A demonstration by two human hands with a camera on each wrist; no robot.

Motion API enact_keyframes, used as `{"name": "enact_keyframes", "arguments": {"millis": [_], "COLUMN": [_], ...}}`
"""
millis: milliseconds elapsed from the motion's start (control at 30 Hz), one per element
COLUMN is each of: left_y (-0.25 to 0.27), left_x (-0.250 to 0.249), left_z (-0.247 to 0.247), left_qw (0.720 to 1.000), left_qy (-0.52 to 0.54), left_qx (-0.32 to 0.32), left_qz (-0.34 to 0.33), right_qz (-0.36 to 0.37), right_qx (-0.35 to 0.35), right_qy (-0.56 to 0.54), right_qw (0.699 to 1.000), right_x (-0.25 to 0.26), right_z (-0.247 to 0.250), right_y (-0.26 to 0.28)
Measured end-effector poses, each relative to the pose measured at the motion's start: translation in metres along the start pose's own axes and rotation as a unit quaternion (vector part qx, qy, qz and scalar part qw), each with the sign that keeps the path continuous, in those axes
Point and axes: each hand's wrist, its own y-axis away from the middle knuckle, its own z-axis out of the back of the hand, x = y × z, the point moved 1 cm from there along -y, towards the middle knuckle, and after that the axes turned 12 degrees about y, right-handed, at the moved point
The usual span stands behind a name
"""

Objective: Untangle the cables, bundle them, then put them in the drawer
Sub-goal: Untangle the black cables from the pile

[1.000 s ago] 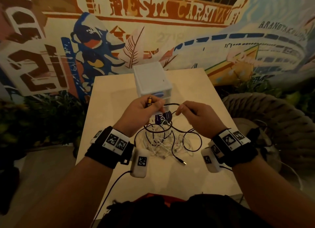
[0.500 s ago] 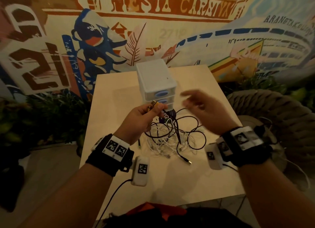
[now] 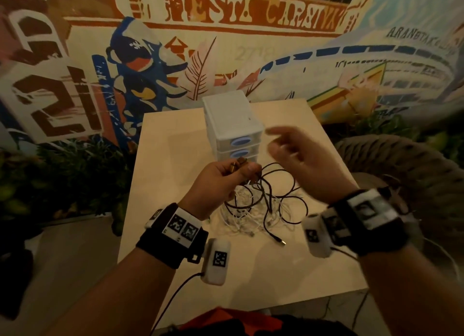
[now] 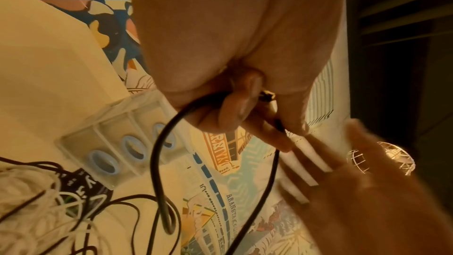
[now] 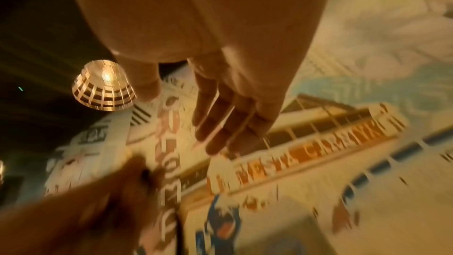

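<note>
A tangle of black cable [image 3: 288,200] and white cable [image 3: 241,217] lies on the pale table [image 3: 175,144] in front of a small white drawer unit [image 3: 232,124] with blue oval handles. My left hand [image 3: 233,173] pinches the plug end of the black cable [image 4: 268,100] above the pile; the cable loops down from it [image 4: 157,152]. My right hand [image 3: 293,157] hovers blurred to the right of the drawers, fingers straight and spread [image 5: 220,123], holding nothing. The free plug [image 3: 282,242] of the black cable rests on the table.
A painted mural wall [image 3: 251,46] stands right behind the table. A woven rope seat [image 3: 401,172] is at the right, plants [image 3: 62,172] at the left. Bare tabletop [image 3: 263,273] lies between me and the pile. A lamp [image 5: 102,86] hangs overhead.
My right hand let go of the black cable, opened and rose toward the drawer unit. My left hand kept its pinch on the plug and lifted slightly.
</note>
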Motion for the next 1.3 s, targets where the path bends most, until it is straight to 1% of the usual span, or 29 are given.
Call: {"name": "enact_keyframes", "arguments": {"millis": [33,100,167,300,367,433,467,533,600,667,767,833,900,1000,1100,1167,1233,1300], "left_y": [-0.001,-0.004,-0.008,-0.018,-0.02,-0.024,-0.026,-0.03,-0.032,-0.032,-0.032,-0.029,-0.027,-0.021,-0.01,-0.003,0.006,0.016], "left_x": [-0.003,-0.008,-0.009,-0.006,-0.002,0.005,0.008,0.013,0.015,0.018,0.028,0.038,0.049,0.066,0.091,0.111,0.132,0.152], "left_z": [-0.005,-0.015,-0.021,-0.028,-0.035,-0.042,-0.046,-0.051,-0.053,-0.05,-0.038,-0.027,-0.015,0.005,0.033,0.059,0.09,0.114], "left_qw": [1.0,1.0,0.999,0.999,0.998,0.996,0.995,0.992,0.991,0.991,0.994,0.995,0.993,0.983,0.971,0.956,0.933,0.912], "left_qy": [0.011,0.024,0.014,0.021,0.038,0.07,0.086,0.111,0.121,0.118,0.074,0.032,0.013,0.024,0.018,-0.021,-0.09,-0.145], "left_qx": [-0.003,-0.009,-0.026,-0.043,-0.04,-0.033,-0.029,-0.03,-0.036,-0.047,-0.067,-0.075,-0.102,-0.156,-0.192,-0.239,-0.287,-0.318], "left_qz": [-0.005,-0.013,-0.018,-0.006,0.01,0.033,0.041,0.047,0.049,0.048,0.046,0.049,0.06,0.097,0.141,0.168,0.197,0.216], "right_qz": [-0.014,-0.032,-0.041,-0.059,-0.058,-0.062,-0.072,-0.101,-0.11,-0.093,-0.055,-0.048,-0.053,-0.106,-0.164,-0.201,-0.244,-0.273], "right_qx": [0.059,0.114,0.125,0.078,0.068,0.09,0.111,0.139,0.145,0.146,0.132,0.127,0.118,0.045,-0.007,-0.014,-0.011,-0.003], "right_qy": [0.0,-0.026,-0.059,-0.117,-0.108,-0.067,-0.066,-0.099,-0.117,-0.082,0.003,0.044,0.062,0.01,-0.056,-0.075,-0.1,-0.126], "right_qw": [0.998,0.993,0.99,0.988,0.99,0.992,0.989,0.98,0.976,0.982,0.99,0.99,0.99,0.993,0.985,0.977,0.965,0.954], "right_x": [-0.014,-0.036,-0.048,-0.066,-0.075,-0.083,-0.085,-0.084,-0.085,-0.085,-0.099,-0.116,-0.133,-0.158,-0.183,-0.195,-0.2,-0.2], "right_z": [-0.019,-0.05,-0.059,-0.05,-0.045,-0.045,-0.047,-0.052,-0.053,-0.046,-0.03,-0.023,-0.017,0.001,0.016,0.019,0.015,0.009], "right_y": [0.003,0.009,0.013,0.011,0.007,0.004,0.003,0.003,0.002,0.002,0.004,0.008,0.013,0.019,0.028,0.037,0.047,0.056]}}
